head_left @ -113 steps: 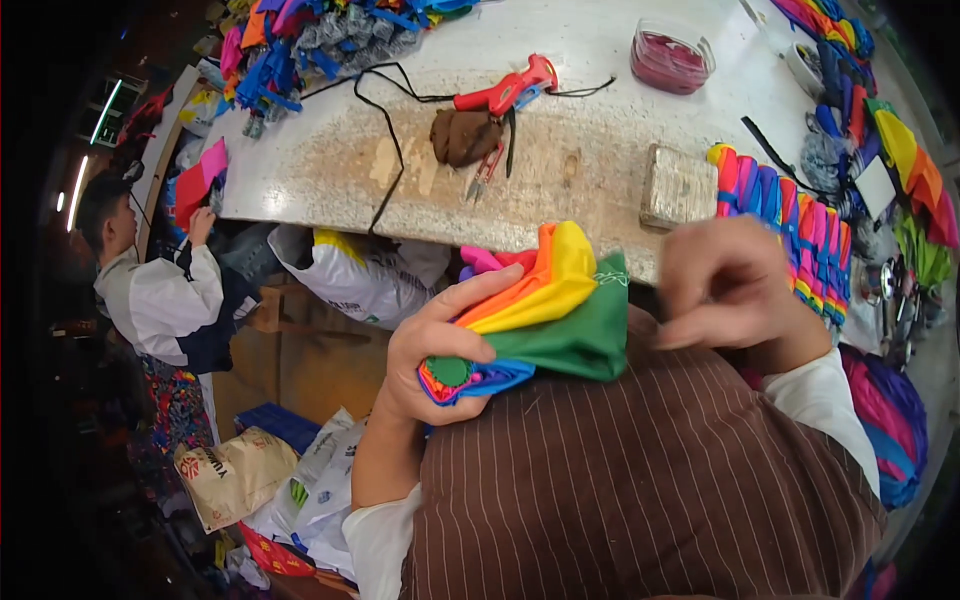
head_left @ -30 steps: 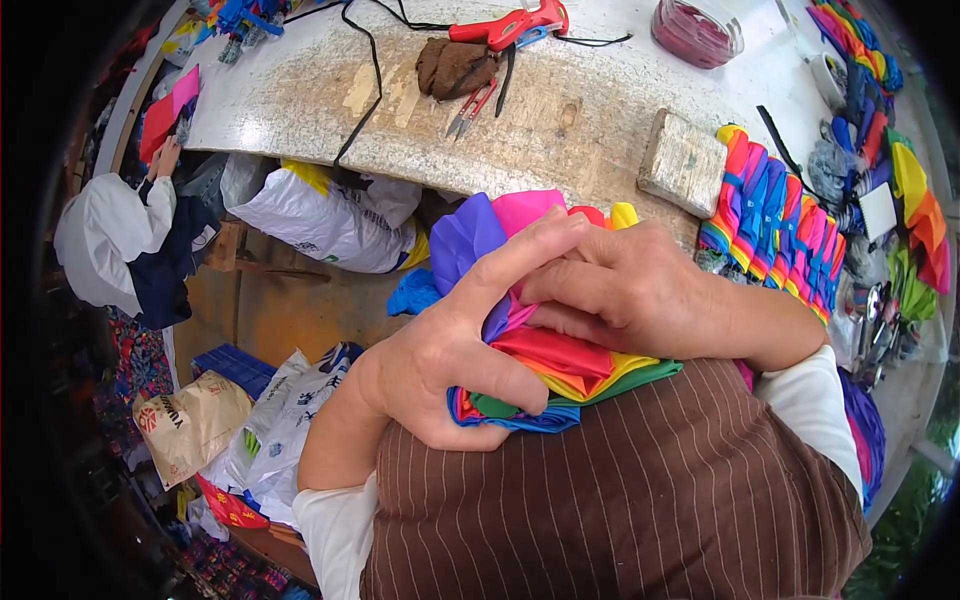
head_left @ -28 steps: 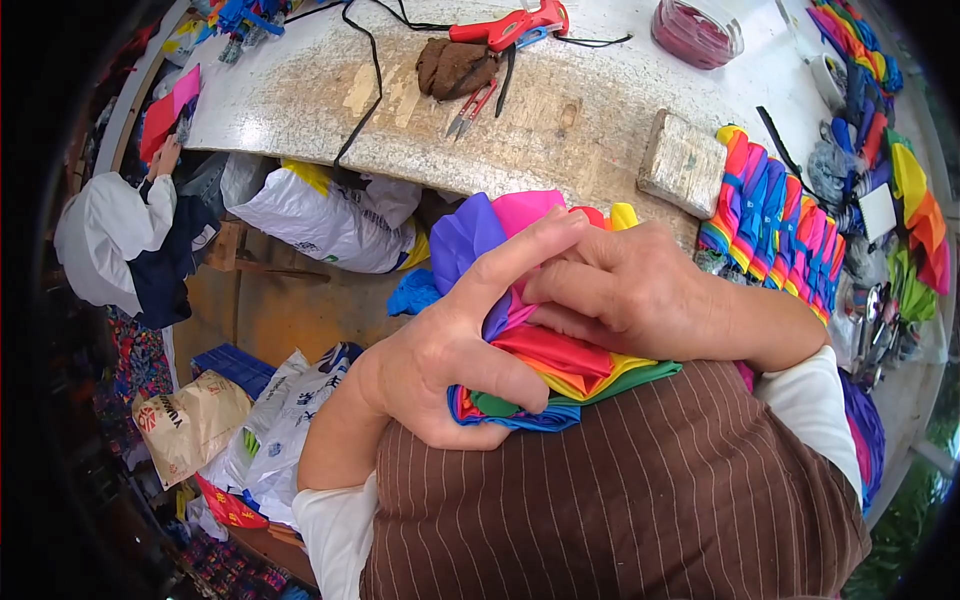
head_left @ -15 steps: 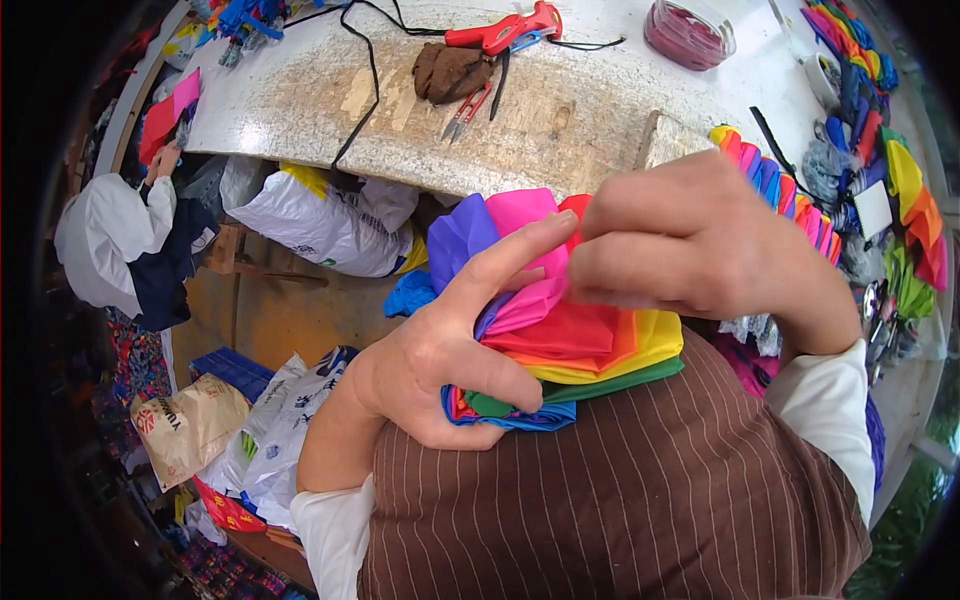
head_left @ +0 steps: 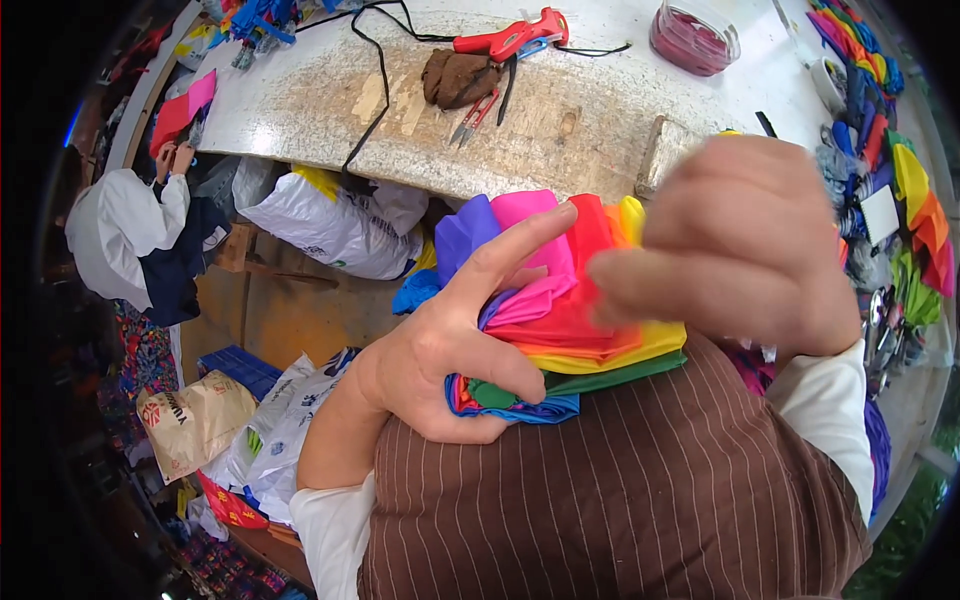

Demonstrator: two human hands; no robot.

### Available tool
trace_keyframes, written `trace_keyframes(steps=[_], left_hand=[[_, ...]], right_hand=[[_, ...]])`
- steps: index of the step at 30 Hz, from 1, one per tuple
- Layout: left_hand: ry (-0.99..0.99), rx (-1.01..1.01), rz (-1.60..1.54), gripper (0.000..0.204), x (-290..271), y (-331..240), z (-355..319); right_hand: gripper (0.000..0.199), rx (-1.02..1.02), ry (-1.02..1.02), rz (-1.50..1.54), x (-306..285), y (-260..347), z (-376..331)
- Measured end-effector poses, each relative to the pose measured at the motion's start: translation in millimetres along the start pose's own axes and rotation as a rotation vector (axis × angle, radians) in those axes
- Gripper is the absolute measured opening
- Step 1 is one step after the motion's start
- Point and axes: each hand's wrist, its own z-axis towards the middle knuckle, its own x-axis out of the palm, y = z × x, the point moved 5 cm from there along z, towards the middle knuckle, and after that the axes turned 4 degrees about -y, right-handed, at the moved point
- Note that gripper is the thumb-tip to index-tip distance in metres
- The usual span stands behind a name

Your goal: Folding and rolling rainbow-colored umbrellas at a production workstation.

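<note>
A bundle of thin rainbow fabric [head_left: 610, 335], in purple, pink, red, orange, yellow and green, rests against my brown striped apron [head_left: 600, 480]. My left hand [head_left: 450, 350] grips its left side, with the thumb across the lower folds and the index finger stretched over the pink layer. Beneath that thumb a tight roll of blue and multicoloured cloth [head_left: 545, 409] shows its end. My right hand [head_left: 730, 245], blurred by motion, is curled closed in front of the bundle's right side. Its fingertips are near the red folds; whatever they hold is hidden.
On the worn white table [head_left: 560, 150] lie a red glue gun [head_left: 510, 38], a brown lump [head_left: 458, 80], thread snips [head_left: 474, 117] and a plastic tub [head_left: 695, 38]. Rainbow fabric [head_left: 915, 200] is heaped at right. Bags [head_left: 325, 225] stand below. Another person [head_left: 130, 240] works at left.
My right hand has moved right and up from the red folds and looks larger. The upper folds are spread wider, showing more red and yellow. My left hand keeps its grip.
</note>
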Motion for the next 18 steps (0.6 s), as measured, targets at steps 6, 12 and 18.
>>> trace_keyframes(steps=[6,12,18], left_hand=[[0.008,0.025,0.02,0.025,3.2,-4.7,11.3],[0.017,0.0,0.038,0.025,5.6,-8.6,12.8],[0.074,-0.028,0.092,0.024,-3.2,-7.6,17.3]], right_hand=[[0.022,0.043,0.035,0.17,46.0,-1.6,-23.4],[0.015,0.212,0.17,0.267,51.5,7.0,-23.2],[0.018,0.37,0.378,0.605,51.5,-11.1,-16.5]])
